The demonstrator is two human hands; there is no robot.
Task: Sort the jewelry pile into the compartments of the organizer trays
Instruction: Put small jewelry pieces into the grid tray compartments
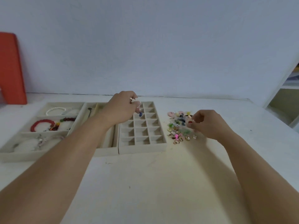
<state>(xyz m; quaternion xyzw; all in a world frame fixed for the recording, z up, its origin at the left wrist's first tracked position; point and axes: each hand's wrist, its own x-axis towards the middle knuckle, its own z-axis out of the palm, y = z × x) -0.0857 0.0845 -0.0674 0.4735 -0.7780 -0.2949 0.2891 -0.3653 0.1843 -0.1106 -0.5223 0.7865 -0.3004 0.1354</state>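
A beige grid tray (142, 146) with many small square compartments lies in the middle of the table. My left hand (123, 109) hovers over its far rows and pinches a small blue piece (140, 114) at its fingertips. The jewelry pile (178, 128), with rings, beads and coloured bits, lies just right of that tray. My right hand (205, 123) is over the pile, fingers curled, pinching a small piece with a red spot (190, 122).
A wider beige tray (24, 155) at the left holds a pearl bracelet (55, 110), a red bead bracelet (42, 125) and a silver chain (40, 141). A narrow slotted tray (106, 151) sits between the two. An orange board (11, 68) leans at the far left; shelves (284, 101) stand right.
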